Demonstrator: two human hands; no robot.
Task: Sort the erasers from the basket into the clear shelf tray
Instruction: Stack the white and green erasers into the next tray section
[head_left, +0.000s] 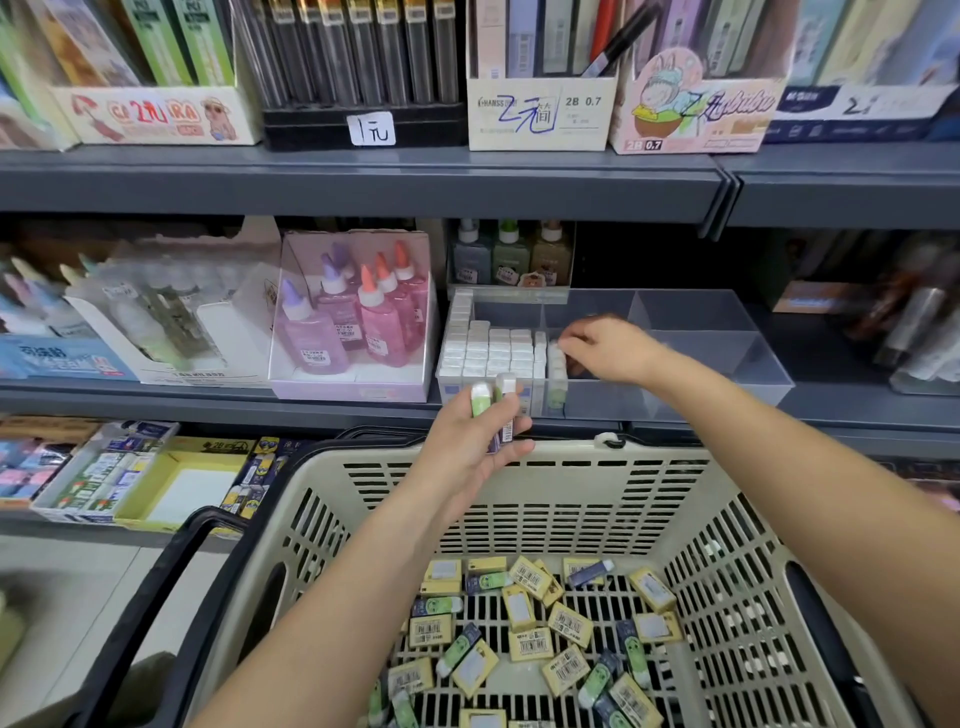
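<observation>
A beige slatted basket (524, 493) stands in front of the shelf, its floor strewn with several yellow, green and dark blue sleeved erasers (530, 608). On the middle shelf sits the clear divided tray (727, 358), its left compartment packed with upright white-topped erasers (493, 351). My left hand (480, 439) hovers above the basket's far rim and grips a few erasers (493, 402), one green, one purple. My right hand (605, 348) reaches into the tray, fingertips pinching an eraser (556, 353) at the right end of the rows.
Pink and purple glue bottles (358, 317) stand in a box left of the tray, small bottles (511, 254) behind it. Pencil-lead boxes (540, 98) fill the upper shelf. Eraser cartons (135, 473) lie on the lower shelf at left. The basket's black handle (156, 597) hangs at left.
</observation>
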